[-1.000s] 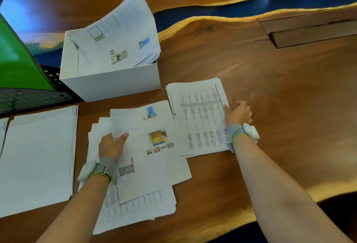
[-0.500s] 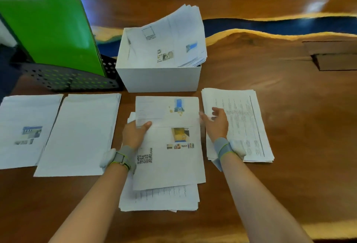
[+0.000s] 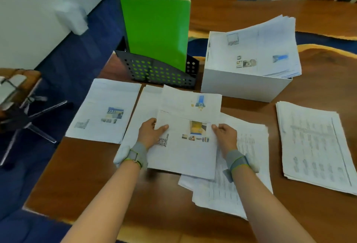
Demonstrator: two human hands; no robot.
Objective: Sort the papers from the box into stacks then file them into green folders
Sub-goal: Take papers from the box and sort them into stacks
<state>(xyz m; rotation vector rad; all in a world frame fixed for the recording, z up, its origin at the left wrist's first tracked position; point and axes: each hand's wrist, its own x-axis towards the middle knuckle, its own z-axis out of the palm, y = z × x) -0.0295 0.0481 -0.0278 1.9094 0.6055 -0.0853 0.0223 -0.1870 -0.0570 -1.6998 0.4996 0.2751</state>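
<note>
I am gripping a bundle of printed sheets [image 3: 185,152] with both hands, in front of the white box [image 3: 245,86] and a little to its left. My left hand [image 3: 151,134] is pinching the bundle's left edge with the thumb on top, and my right hand [image 3: 225,135] is clasping its right edge the same way. The bundle is overlapping a loose pile of table-printed pages [image 3: 231,186] lying in front of the box. More papers [image 3: 257,49] are sticking out of the box, leaning over its right rim. Right of the box and nearer to me, 1 stack of tables [image 3: 316,146] is lying flat. Left of the box, a green folder [image 3: 156,30] is standing upright in a black perforated holder [image 3: 160,72]. In front of that holder, 2 more stacks are lying side by side: a plain one [image 3: 141,115], partly under my bundle, and one with photos [image 3: 104,111] farther left of the box.
</note>
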